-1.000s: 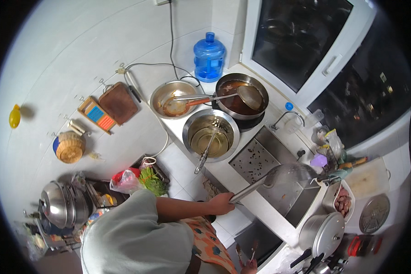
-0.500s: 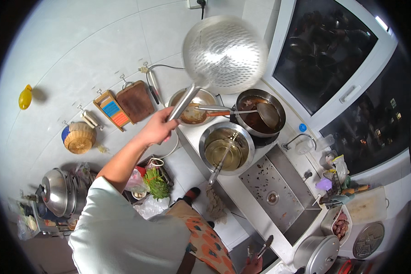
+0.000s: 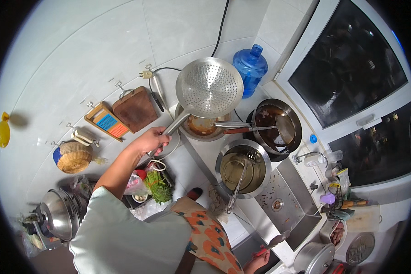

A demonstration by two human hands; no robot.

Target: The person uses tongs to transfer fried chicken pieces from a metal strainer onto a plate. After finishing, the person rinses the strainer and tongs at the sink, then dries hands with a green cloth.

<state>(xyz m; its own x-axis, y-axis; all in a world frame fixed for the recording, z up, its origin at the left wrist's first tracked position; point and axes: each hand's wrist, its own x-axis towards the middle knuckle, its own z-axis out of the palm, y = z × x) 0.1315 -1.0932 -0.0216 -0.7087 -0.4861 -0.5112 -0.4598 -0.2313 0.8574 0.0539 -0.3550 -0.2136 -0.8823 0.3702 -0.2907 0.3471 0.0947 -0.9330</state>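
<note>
My left hand (image 3: 153, 141) is closed round the handle of a large perforated metal strainer (image 3: 210, 86). The strainer's round bowl hangs above a shallow metal pan (image 3: 194, 131) with brown residue, hiding part of it. Low in the picture, my right hand (image 3: 258, 261) grips a utensil (image 3: 278, 239) with a flat, dark end; its exact kind is unclear. A dark wok (image 3: 293, 148) holds brown liquid, with a ladle (image 3: 285, 129) lying in it. A steel basin (image 3: 266, 170) contains yellowish liquid, and a slotted metal spoon (image 3: 236, 189) rests across its rim.
A blue water jug (image 3: 250, 68) stands at the back corner. The sink (image 3: 290, 201) with dark scraps lies right of the basin, beside the window (image 3: 351, 64). A pot with a lid (image 3: 315, 259) is at lower right. Green vegetables (image 3: 159, 186) sit low on the left.
The strainer has come down from high over the counter to lower above the shallow pan, uncovering the blue jug. The right hand has risen slightly with its utensil. The whole view has shifted.
</note>
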